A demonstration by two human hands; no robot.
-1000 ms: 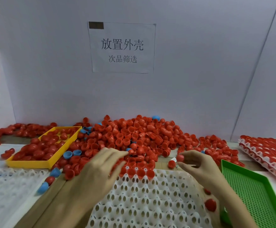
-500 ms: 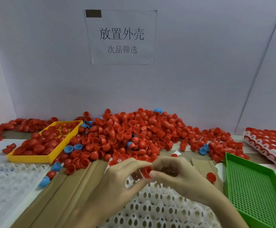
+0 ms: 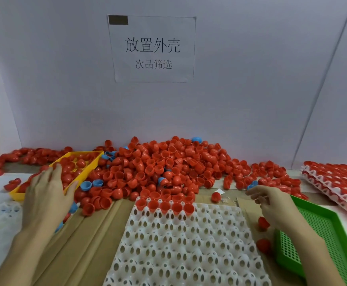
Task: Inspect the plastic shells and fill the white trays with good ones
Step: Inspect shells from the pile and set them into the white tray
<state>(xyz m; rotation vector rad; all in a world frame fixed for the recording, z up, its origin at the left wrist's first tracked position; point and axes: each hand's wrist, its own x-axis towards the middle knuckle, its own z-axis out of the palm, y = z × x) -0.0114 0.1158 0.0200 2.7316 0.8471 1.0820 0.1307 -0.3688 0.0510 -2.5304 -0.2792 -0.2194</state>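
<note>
I see my left hand (image 3: 44, 195) stretched out flat over the near end of the yellow rectangular plastic tray (image 3: 86, 169), its fingers (image 3: 56, 172) straight and spread wide with the thumb angled toward the tray's long edge; it holds nothing. My right hand (image 3: 276, 205) hovers beside the far corner of the green perforated plastic tray (image 3: 321, 226), fingers loosely bent and slightly apart, pointing toward the pile, with nothing gripped that I can make out.

The yellow tray holds a heap of red shells. The green tray's mesh floor is bare where I can see it. In front of me lies the white moulded plastic tray (image 3: 185, 244), a grid of egg-shaped openings; five red shells (image 3: 165, 205) sit in its far row, open side up. At the far right, stacked white trays (image 3: 333, 182) are filled with red shells.

The big pile of glossy red plastic half-shells (image 3: 164, 166) covers the table against the white backboard, with a few blue plastic shells (image 3: 91, 184) mixed in. Single red shells lie loose between the white tray and the green one. A paper sign with printed characters (image 3: 152, 48) is stuck on the backboard.
</note>
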